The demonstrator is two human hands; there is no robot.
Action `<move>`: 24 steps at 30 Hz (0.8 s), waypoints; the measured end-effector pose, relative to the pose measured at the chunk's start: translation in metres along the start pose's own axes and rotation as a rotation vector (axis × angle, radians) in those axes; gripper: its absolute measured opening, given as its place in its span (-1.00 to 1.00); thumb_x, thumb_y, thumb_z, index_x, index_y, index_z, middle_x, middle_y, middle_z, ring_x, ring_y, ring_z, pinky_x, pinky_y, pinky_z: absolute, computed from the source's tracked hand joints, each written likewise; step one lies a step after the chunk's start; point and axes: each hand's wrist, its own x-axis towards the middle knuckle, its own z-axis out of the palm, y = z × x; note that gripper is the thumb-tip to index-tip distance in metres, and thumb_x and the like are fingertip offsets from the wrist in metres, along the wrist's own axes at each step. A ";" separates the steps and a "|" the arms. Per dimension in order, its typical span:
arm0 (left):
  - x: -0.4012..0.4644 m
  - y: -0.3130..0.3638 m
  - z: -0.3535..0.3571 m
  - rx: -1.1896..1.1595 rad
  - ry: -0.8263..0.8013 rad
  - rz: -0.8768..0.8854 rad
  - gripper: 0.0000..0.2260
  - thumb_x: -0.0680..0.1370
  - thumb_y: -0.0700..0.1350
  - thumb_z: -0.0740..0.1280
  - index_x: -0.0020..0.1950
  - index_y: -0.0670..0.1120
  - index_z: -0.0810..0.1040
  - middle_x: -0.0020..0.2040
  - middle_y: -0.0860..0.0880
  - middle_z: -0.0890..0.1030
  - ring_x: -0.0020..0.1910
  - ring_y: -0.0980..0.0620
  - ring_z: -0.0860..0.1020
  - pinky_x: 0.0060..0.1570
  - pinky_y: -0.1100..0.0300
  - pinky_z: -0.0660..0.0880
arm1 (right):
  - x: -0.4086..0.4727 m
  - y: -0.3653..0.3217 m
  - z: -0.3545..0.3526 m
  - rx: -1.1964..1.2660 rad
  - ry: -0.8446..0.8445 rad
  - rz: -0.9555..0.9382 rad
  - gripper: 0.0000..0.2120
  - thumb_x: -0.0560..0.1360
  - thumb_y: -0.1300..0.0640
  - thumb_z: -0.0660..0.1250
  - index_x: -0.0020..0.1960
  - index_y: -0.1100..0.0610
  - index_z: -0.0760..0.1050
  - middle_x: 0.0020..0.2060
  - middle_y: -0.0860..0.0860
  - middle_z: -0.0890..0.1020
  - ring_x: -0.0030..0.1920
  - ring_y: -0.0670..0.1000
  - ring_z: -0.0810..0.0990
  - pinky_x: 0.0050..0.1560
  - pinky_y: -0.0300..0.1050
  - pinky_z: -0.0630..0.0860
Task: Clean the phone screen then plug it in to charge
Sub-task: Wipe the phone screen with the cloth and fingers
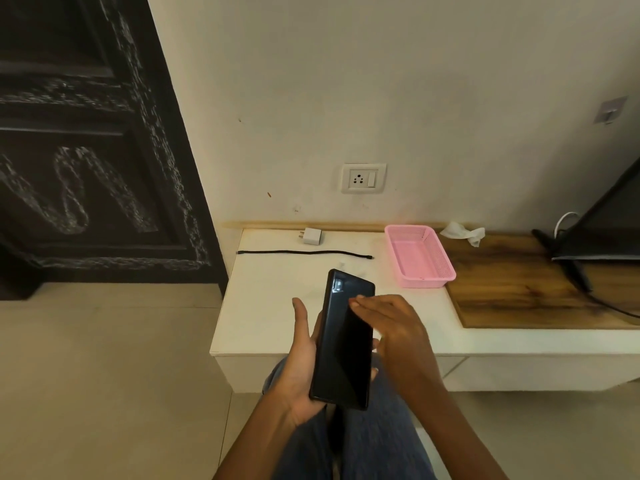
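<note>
Phone in hand, screen wipe looks like it's still to do, nothing plugged in yet

Left hand [298, 368] has its grip wrapped round the phone [343, 337], holding it up over the lap just short of the white worktop [277, 306]; right hand [391, 327] lies flat with its fingers together against the phone's right edge, pinching nothing. No cloth in either hand, so my guess is the crumpled tissue [462, 232] past the pink basket [419, 254] gets fetched next. Charger plug [311, 236] and black cable [304, 252] sit loose below the wall socket [363, 178]. Can't tell if the glass is smudged, and the black thing at far right is cut off.
</note>
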 end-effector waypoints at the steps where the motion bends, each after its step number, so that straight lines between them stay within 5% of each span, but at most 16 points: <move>1: -0.001 0.000 0.001 0.013 0.012 0.003 -0.23 0.30 0.54 0.07 0.10 0.00 0.68 0.14 -0.24 0.64 0.11 -0.20 0.62 0.11 -0.11 0.56 | 0.002 0.002 -0.001 -0.002 0.021 0.031 -0.53 0.13 0.40 0.59 0.03 0.34 0.61 -0.06 0.20 0.68 -0.06 0.21 0.66 -0.01 0.00 0.55; 7: -0.003 0.006 0.000 -0.011 0.011 0.011 -0.18 0.28 0.51 0.16 0.22 -0.09 0.61 0.17 -0.28 0.61 0.09 -0.22 0.63 -0.02 -0.05 0.59 | -0.004 -0.011 0.004 -0.044 -0.051 -0.119 -0.39 0.01 0.44 0.63 0.06 0.28 0.62 -0.03 0.11 0.68 -0.03 0.12 0.65 -0.03 -0.09 0.58; 12: -0.003 0.004 0.001 0.015 0.025 0.010 -0.26 0.30 0.52 0.09 0.09 0.01 0.68 0.15 -0.23 0.64 0.14 -0.22 0.61 0.02 -0.07 0.58 | 0.006 -0.002 -0.001 -0.018 0.001 0.024 -0.44 0.05 0.46 0.61 0.04 0.32 0.61 -0.06 0.18 0.68 -0.06 0.19 0.65 -0.08 0.03 0.62; 16: -0.003 0.008 -0.002 0.013 0.022 0.021 -0.20 0.22 0.53 0.20 0.15 -0.05 0.65 0.17 -0.26 0.62 0.12 -0.24 0.61 0.00 -0.07 0.58 | -0.002 -0.012 0.006 -0.040 -0.044 -0.124 -0.42 0.04 0.43 0.63 0.04 0.29 0.62 -0.03 0.12 0.68 -0.02 0.13 0.65 0.00 -0.08 0.56; 21: -0.004 0.007 0.000 -0.005 0.051 0.027 -0.21 0.24 0.52 0.18 0.17 -0.03 0.64 0.23 -0.26 0.58 0.22 -0.26 0.55 0.13 -0.17 0.51 | 0.006 0.004 -0.002 -0.005 0.010 0.038 -0.38 0.00 0.62 0.49 0.04 0.34 0.61 -0.05 0.19 0.67 -0.06 0.21 0.65 -0.04 0.00 0.55; 24: -0.005 0.010 0.000 -0.039 0.037 0.018 -0.20 0.23 0.52 0.22 0.19 -0.04 0.63 0.22 -0.25 0.59 0.20 -0.27 0.56 0.07 -0.15 0.55 | 0.000 -0.009 0.002 -0.038 -0.011 -0.082 -0.48 0.09 0.44 0.60 0.04 0.33 0.61 -0.04 0.16 0.68 -0.03 0.17 0.65 -0.02 -0.02 0.56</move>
